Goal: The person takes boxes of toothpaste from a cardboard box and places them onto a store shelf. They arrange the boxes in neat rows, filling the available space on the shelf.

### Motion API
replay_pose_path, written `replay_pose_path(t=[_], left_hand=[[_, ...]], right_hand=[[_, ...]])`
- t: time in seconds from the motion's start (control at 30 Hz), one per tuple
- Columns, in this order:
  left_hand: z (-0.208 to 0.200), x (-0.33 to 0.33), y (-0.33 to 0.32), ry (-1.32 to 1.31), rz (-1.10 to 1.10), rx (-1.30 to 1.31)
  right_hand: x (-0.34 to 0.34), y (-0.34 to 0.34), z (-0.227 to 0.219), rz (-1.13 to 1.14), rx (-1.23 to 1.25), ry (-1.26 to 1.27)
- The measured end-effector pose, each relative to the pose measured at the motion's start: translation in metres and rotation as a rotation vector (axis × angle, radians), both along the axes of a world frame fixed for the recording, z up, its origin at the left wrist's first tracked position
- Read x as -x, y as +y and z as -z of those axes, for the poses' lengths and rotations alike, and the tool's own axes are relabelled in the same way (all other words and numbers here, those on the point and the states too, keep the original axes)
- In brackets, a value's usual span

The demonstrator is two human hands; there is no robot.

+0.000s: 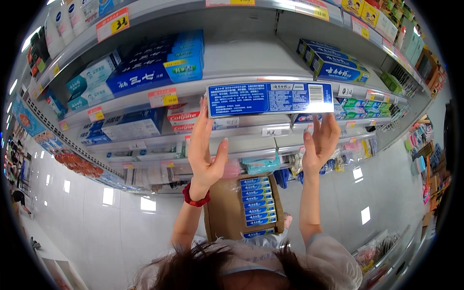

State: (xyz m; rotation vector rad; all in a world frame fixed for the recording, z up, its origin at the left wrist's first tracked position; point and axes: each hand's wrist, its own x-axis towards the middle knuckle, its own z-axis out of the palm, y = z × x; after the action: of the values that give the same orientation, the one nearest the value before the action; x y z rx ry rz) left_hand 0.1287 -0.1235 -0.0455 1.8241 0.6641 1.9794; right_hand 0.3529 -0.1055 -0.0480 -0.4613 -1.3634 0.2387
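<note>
A long blue toothpaste box (263,100) is held up level in front of the shelves, its side with small white print and a barcode facing me. My left hand (204,153) grips its left end, the fingers up along the edge and the thumb held apart below. My right hand (320,143) supports the right end from below, with its fingertips partly hidden behind the box. A red band circles my left wrist. Below my arms stands an open cardboard carton (224,209), holding a row of similar blue toothpaste boxes (258,205).
Blue toothpaste boxes (159,63) fill the shelf's left part; darker blue ones (338,63) stand stacked at the right. Between them shows bare shelf surface (246,55). Price tags (163,97) line the shelf edges. Lower shelves carry more boxes and packets. Glossy tile floor (130,212) lies around the carton.
</note>
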Motion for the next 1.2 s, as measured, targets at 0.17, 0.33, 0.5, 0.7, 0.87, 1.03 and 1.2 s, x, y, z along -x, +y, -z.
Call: replay_pose_path(t=[0.17,0.33,0.5,0.7,0.87,1.03,1.2], left_hand=[[0.003,0.003,0.036,0.165,-0.074,-0.067],[-0.014,0.003,0.061,0.245,-0.253,-0.005],[-0.028,0.005,0.073,0.246,-0.333,0.038],[-0.028,0.003,0.084,0.166,-0.311,0.054],[-0.03,0.002,0.086,0.247,-0.402,0.059],[-0.027,-0.001,0.091,0.319,-0.527,0.014],[-0.026,-0.006,0.093,0.252,-0.527,0.056]], right_hand=[[-0.004,0.04,-0.005,0.048,0.03,-0.076],[-0.008,0.075,-0.024,0.204,0.032,-0.242],[-0.005,0.089,-0.033,0.337,0.068,-0.415],[-0.001,0.096,-0.035,0.333,0.071,-0.389],[0.004,0.098,-0.044,0.375,0.08,-0.417],[0.003,0.104,-0.046,0.377,0.117,-0.462],[0.002,0.112,-0.044,0.428,0.069,-0.473]])
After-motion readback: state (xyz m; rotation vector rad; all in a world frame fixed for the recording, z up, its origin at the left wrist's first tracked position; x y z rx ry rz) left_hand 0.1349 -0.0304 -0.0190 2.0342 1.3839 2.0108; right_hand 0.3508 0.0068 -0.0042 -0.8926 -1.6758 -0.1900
